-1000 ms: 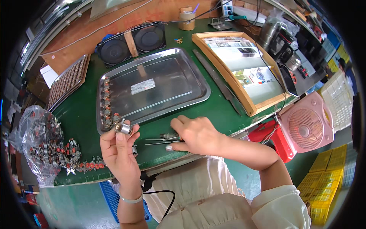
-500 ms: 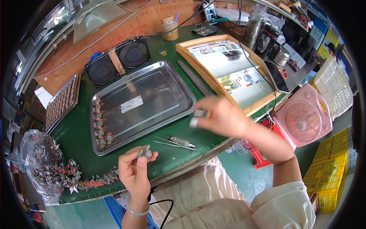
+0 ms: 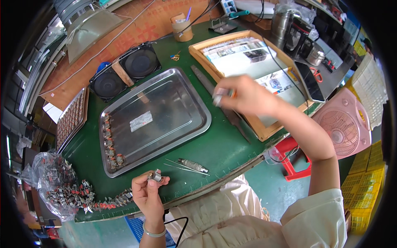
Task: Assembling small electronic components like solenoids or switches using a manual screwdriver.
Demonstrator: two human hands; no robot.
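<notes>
My left hand [image 3: 147, 193], at the table's front edge, pinches a small silver cylindrical metal part [image 3: 156, 176] between thumb and fingers. My right hand [image 3: 247, 96] is raised over the left side of the wooden tray, its fingers closed together and smeared by motion. Something pale with a touch of orange shows at its fingertips, too blurred to name. Between the hands lie a knurled metal tool handle [image 3: 193, 165] and thin metal rods [image 3: 186, 168]. A steel tray [image 3: 173, 120] holds a row of small metal parts with orange bits [image 3: 108, 136] along its left side.
A plastic bag [image 3: 53, 173] spills many small metal parts over the front left. Two black fans [image 3: 141, 62] stand behind the steel tray. At right are a wooden tray [image 3: 264, 133] with papers, a long flat metal bar [image 3: 202, 80], and a pink fan [image 3: 345, 124] beyond the table.
My right hand has moved away from me, from near the steel tray's right corner to over the wooden tray's left side. My left hand still holds the metal part. The whole view has shifted slightly.
</notes>
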